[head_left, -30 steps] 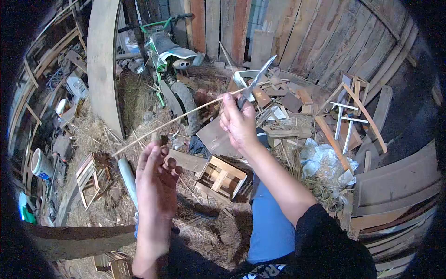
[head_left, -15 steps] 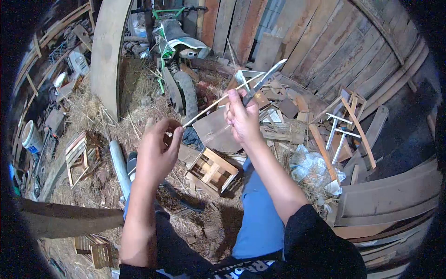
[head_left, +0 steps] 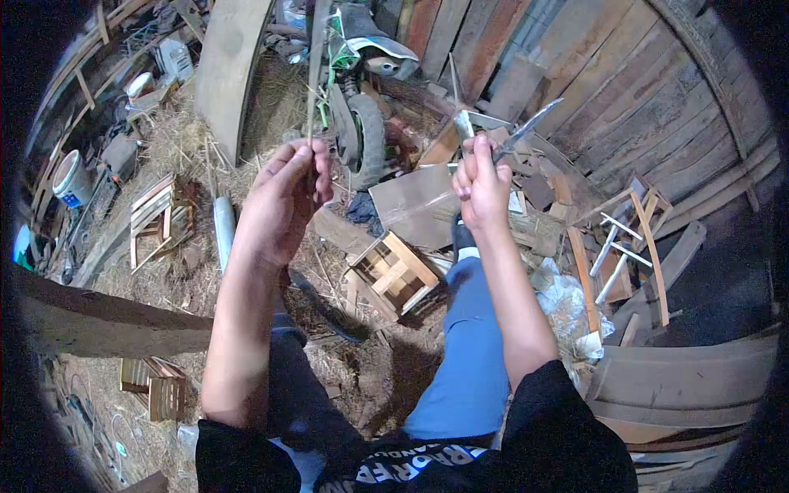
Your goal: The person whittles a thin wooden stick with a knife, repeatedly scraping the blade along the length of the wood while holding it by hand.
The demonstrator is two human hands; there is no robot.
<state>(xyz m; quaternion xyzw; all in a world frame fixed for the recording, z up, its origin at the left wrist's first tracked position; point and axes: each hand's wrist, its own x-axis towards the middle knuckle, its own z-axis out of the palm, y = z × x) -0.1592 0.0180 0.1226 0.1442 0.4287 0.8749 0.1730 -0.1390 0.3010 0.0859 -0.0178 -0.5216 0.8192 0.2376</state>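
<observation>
Over straw and scrap wood, the stick (head_left: 313,82), earlier slanted against the knife (head_left: 526,130), now stands upright, thin and pale, pinched in the left hand (head_left: 283,201), while the right hand (head_left: 481,185) fists the knife further right.

The knife (head_left: 526,130) is shiny grey. The thin stick (head_left: 314,74) is brown. The trouser leg (head_left: 464,345) is blue. The shirt (head_left: 567,444) is black with white letters.
</observation>
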